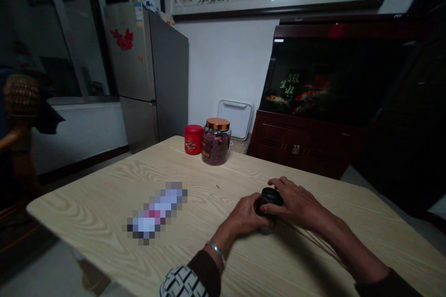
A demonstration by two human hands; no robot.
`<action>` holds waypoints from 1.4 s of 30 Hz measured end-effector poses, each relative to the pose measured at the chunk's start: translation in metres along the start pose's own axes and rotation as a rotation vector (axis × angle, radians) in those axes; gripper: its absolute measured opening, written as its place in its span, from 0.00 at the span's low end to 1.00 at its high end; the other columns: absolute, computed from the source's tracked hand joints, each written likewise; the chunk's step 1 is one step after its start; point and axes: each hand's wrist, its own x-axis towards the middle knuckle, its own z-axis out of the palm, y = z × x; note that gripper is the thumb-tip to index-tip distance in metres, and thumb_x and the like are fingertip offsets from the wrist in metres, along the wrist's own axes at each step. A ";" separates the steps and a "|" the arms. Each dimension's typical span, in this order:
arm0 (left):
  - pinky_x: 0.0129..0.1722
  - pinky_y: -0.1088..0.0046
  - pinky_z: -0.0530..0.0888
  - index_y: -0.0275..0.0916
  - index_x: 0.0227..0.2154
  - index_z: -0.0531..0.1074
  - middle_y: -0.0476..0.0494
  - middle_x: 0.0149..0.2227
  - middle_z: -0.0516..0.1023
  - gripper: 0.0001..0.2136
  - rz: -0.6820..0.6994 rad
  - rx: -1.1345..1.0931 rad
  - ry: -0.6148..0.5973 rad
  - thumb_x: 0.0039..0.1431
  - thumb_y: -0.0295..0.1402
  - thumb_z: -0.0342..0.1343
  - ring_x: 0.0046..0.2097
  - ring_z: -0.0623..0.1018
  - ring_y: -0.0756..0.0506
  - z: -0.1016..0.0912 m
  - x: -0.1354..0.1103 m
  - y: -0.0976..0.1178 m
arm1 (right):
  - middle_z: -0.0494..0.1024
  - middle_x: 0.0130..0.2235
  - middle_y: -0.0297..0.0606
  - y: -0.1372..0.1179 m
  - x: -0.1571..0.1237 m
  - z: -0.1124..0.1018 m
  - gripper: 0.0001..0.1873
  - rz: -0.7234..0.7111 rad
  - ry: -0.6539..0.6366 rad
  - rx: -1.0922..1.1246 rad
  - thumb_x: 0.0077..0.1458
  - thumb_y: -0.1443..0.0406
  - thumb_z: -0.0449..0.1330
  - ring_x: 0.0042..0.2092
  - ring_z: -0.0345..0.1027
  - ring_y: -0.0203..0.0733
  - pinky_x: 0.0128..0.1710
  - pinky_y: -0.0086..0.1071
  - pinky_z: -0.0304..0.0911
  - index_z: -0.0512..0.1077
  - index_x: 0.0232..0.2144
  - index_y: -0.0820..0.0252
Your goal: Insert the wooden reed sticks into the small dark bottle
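Note:
A small dark cup-like container (267, 229) with a round black lid (272, 196) stands on the wooden table. My left hand (244, 211) wraps around its side, closed on the body. From the right, my right hand (296, 199) grips the black lid, thumb across the front and index finger raised and bent over the far side. Most of the container's body is hidden by the fingers. A thin cord (318, 240) runs from near the container under my right forearm.
The pale wooden table (114, 185) holds a pixelated flat object (158, 213) on the left. Farther back stand a red canister (193, 141) and a copper-lidded glass jar (216, 148) of dried flowers. Beyond are a fridge (169, 79) and a fish tank (334, 74). A person's arm (21, 97) shows at far left.

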 end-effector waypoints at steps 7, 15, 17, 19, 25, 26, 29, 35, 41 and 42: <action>0.35 0.74 0.69 0.33 0.42 0.74 0.44 0.37 0.77 0.26 0.042 0.069 0.018 0.35 0.31 0.73 0.37 0.73 0.46 -0.002 0.001 -0.005 | 0.63 0.62 0.53 -0.003 0.004 -0.001 0.47 -0.075 -0.051 0.028 0.47 0.51 0.65 0.60 0.60 0.59 0.55 0.47 0.58 0.56 0.65 0.59; 0.36 0.73 0.69 0.33 0.46 0.75 0.43 0.38 0.77 0.30 0.037 0.079 0.024 0.35 0.31 0.73 0.39 0.74 0.45 -0.004 -0.001 -0.003 | 0.74 0.49 0.42 0.010 0.005 -0.005 0.27 -0.225 -0.024 0.207 0.45 0.69 0.60 0.49 0.68 0.48 0.51 0.40 0.62 0.68 0.50 0.56; 0.38 0.72 0.69 0.34 0.47 0.75 0.43 0.38 0.77 0.31 0.026 0.102 0.025 0.35 0.34 0.74 0.40 0.74 0.44 -0.005 -0.002 -0.001 | 0.72 0.50 0.41 0.018 0.002 -0.014 0.26 -0.268 -0.018 0.413 0.48 0.69 0.61 0.50 0.68 0.47 0.52 0.40 0.63 0.66 0.51 0.55; 0.39 0.70 0.69 0.35 0.47 0.75 0.42 0.39 0.78 0.31 0.022 0.123 0.021 0.36 0.36 0.74 0.40 0.74 0.44 -0.005 -0.003 0.001 | 0.71 0.52 0.41 0.025 -0.004 -0.023 0.27 -0.253 0.010 0.613 0.52 0.65 0.62 0.51 0.67 0.47 0.52 0.41 0.63 0.63 0.54 0.53; 0.41 0.69 0.70 0.35 0.48 0.74 0.41 0.41 0.78 0.32 -0.003 0.097 0.014 0.35 0.37 0.74 0.42 0.76 0.43 -0.006 -0.004 0.004 | 0.74 0.47 0.40 0.038 -0.042 0.015 0.23 -0.023 0.221 0.914 0.52 0.56 0.66 0.48 0.70 0.47 0.47 0.38 0.65 0.65 0.49 0.52; 0.41 0.69 0.71 0.35 0.48 0.74 0.41 0.41 0.78 0.33 -0.011 0.092 0.007 0.35 0.37 0.74 0.42 0.76 0.43 -0.006 -0.004 0.004 | 0.74 0.44 0.39 0.039 -0.051 0.033 0.22 0.001 0.231 0.935 0.52 0.56 0.66 0.45 0.71 0.47 0.45 0.37 0.66 0.65 0.46 0.53; 0.40 0.71 0.70 0.35 0.48 0.74 0.43 0.39 0.78 0.33 -0.029 0.101 0.006 0.34 0.37 0.74 0.42 0.75 0.44 -0.006 -0.004 0.005 | 0.75 0.42 0.38 0.031 -0.076 0.090 0.20 0.027 0.193 0.900 0.50 0.59 0.65 0.42 0.72 0.45 0.41 0.36 0.67 0.63 0.43 0.53; 0.41 0.72 0.70 0.33 0.48 0.74 0.43 0.39 0.78 0.31 -0.017 0.035 -0.004 0.35 0.32 0.73 0.41 0.75 0.45 -0.004 -0.003 0.007 | 0.73 0.49 0.42 0.000 -0.090 0.141 0.21 0.007 0.195 0.723 0.44 0.68 0.63 0.49 0.69 0.46 0.50 0.38 0.64 0.59 0.39 0.53; 0.41 0.72 0.70 0.33 0.47 0.73 0.43 0.39 0.78 0.31 -0.013 0.011 -0.024 0.36 0.31 0.74 0.41 0.76 0.44 -0.004 0.001 0.000 | 0.73 0.50 0.42 0.023 -0.088 0.112 0.20 0.067 0.253 0.612 0.51 0.61 0.63 0.52 0.68 0.48 0.52 0.38 0.63 0.63 0.45 0.53; 0.42 0.72 0.70 0.34 0.47 0.73 0.43 0.39 0.78 0.31 -0.016 0.019 -0.026 0.36 0.31 0.74 0.42 0.76 0.44 -0.004 0.002 -0.001 | 0.74 0.49 0.42 0.036 -0.085 0.105 0.16 0.101 0.315 0.592 0.56 0.58 0.59 0.51 0.69 0.47 0.50 0.38 0.64 0.64 0.46 0.53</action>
